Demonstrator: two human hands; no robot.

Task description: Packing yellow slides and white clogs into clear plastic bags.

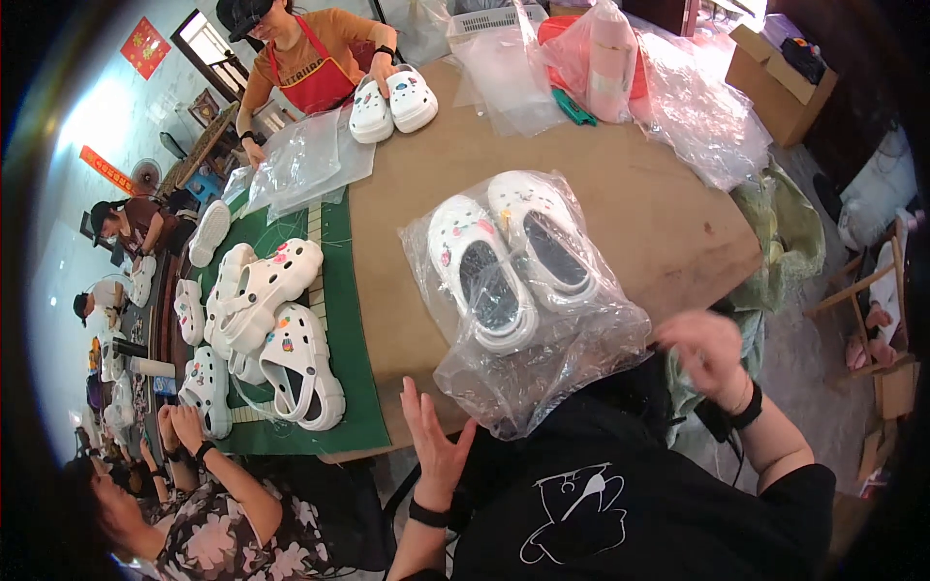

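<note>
A clear plastic bag (542, 358) lies on the brown table (639, 194) in front of me. Inside it sit a pair of white clogs (509, 261) with small coloured charms, soles down, toes away from me. My left hand (433, 441) is open at the bag's near left corner, fingers spread, just beside the plastic. My right hand (707, 353) is blurred at the bag's right end, off the table's edge; its fingers are curled and whether it grips the plastic is unclear.
Several loose white clogs (276, 324) lie on a green mat (344, 320) at left. A person in a red apron (310, 73) holds another pair (392, 102) at the far end, beside empty bags (300, 160). Another person's hands (184, 426) reach in lower left. More plastic bags (697, 107) sit at the back right.
</note>
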